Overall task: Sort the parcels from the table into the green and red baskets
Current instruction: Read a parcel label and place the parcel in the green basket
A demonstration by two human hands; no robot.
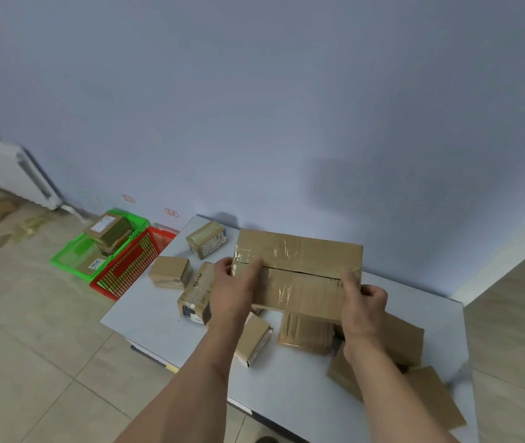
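The box (299, 273) in my fingers (256, 266) is matt brown cardboard, strapped with glossy, wrinkled clear tape. The bench (155, 318) looks smooth, pale and faintly shiny. Both baskets, green (72, 255) and red (133, 266), are bright plastic lattice. The floor (31, 346) is smooth tile.

One head-worn camera looks forward and down, close over the bench (286, 378), with the wall (286, 107) at twelve o'clock.
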